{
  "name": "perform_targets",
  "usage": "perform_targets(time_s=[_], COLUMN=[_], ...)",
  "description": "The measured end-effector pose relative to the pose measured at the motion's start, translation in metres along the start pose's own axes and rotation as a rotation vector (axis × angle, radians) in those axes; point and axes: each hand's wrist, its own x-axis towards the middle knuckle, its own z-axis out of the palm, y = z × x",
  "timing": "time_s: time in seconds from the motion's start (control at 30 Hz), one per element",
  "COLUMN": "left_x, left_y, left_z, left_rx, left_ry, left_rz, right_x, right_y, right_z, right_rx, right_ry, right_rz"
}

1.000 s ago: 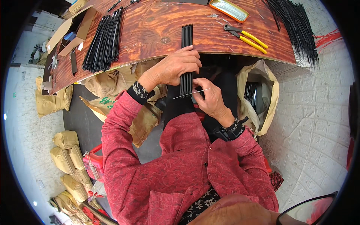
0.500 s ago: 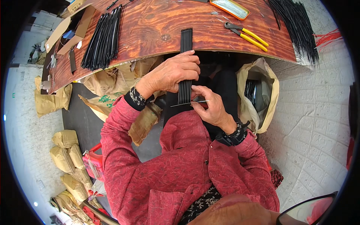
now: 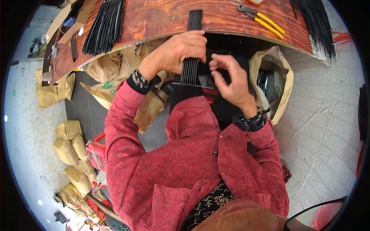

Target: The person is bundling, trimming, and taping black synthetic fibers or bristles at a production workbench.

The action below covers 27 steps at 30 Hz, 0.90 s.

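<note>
My left hand (image 3: 178, 52) is closed around a flat row of thin black rods (image 3: 189, 72), laid side by side. Their far ends reach over the table's front edge; the near ends hang above my lap. A thin metal wire (image 3: 178, 83) lies crosswise at those near ends, sticking out on both sides. To the right of the row, my right hand (image 3: 234, 82) hovers with thumb and fingers curled but apart, touching neither rods nor wire. The left palm hides the middle of the row.
On the wooden table (image 3: 154, 19) lie a bundle of black rods (image 3: 104, 29) and yellow-handled pincers (image 3: 268, 25). More black strands (image 3: 318, 27) overhang its right end. An open paper sack (image 3: 285, 84) stands right of my legs; brown paper (image 3: 144, 115) lies to the left.
My right hand has let go of the wire by the rods' near ends and moved right. My left hand still grips the row. The whole view has shifted, with the table higher in it.
</note>
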Motion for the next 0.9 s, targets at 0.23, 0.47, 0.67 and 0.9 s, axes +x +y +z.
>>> perform_targets(time_s=[0.23,0.47,0.67,0.9], left_x=[-0.009,-0.012,0.019,0.031], left_y=[-0.006,-0.004,-0.010,0.007], left_z=[0.001,-0.005,-0.027,-0.031], left_rx=[0.030,-0.035,0.016,-0.032], left_ry=[0.032,0.024,0.019,-0.075], left_rz=[0.038,0.022,0.093,0.073], right_x=[0.008,0.006,0.024,0.031], right_y=[-0.011,-0.028,-0.043,-0.059], right_z=[0.001,-0.002,-0.015,-0.013], right_rx=[-0.093,-0.040,0.068,-0.033], right_ry=[-0.041,-0.228,-0.149,-0.199], right_rz=[-0.135,-0.128,-0.117,-0.129])
